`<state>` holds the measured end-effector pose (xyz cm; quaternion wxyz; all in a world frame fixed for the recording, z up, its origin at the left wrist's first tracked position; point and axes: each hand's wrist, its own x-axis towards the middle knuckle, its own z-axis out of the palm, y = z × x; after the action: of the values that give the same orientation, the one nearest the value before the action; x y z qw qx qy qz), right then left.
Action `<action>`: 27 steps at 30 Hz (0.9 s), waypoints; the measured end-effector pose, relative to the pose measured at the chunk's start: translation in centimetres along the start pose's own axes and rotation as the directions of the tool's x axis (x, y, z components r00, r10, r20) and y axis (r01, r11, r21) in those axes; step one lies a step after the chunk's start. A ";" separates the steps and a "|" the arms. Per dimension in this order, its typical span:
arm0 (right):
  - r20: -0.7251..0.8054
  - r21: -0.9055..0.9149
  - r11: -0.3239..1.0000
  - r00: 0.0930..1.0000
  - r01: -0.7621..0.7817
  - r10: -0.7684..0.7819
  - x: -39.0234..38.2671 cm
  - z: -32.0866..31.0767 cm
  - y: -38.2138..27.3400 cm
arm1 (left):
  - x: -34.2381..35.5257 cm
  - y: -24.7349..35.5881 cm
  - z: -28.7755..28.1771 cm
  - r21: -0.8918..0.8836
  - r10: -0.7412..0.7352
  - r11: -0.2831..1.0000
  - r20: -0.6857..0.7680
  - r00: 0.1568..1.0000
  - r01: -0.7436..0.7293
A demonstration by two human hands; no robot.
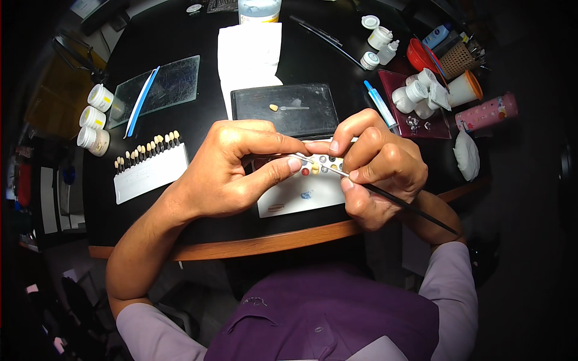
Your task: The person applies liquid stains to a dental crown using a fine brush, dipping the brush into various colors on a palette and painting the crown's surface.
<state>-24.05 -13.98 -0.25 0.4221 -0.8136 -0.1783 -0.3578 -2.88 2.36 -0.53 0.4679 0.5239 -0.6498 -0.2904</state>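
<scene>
black tabletop (301, 67) | wooden edge (277, 239) | white slab (289, 198) near it | dim room (66, 259)

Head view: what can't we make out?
All in the head view:
Container: top cut off by the upper edge.
White plate: partly covered by the left hand and right hand.
Thin metal piece: rear end hidden by left fingers.
Black-handled tool: tip too small to tell contact.
</scene>
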 end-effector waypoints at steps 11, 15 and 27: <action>0.015 0.030 1.000 1.000 -0.005 0.004 0.1 -0.2 -0.1 | 0.1 -0.1 0.1 -0.045 0.023 0.999 -0.021 1.000 -0.024; -0.069 -0.005 1.000 0.997 0.028 -0.029 0.3 0.4 0.3 | 0.0 -0.1 -0.2 -0.040 0.018 0.999 0.003 1.000 -0.018; -0.278 -0.124 0.959 0.937 -0.255 0.214 0.8 -0.8 2.7 | 0.5 -2.5 -2.9 0.342 -0.012 0.936 -0.210 0.978 0.085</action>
<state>-22.29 -16.18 -0.87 0.4157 -0.8056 0.0065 -0.4221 0.83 1.51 -1.40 0.4247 0.6416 -0.6261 -0.1266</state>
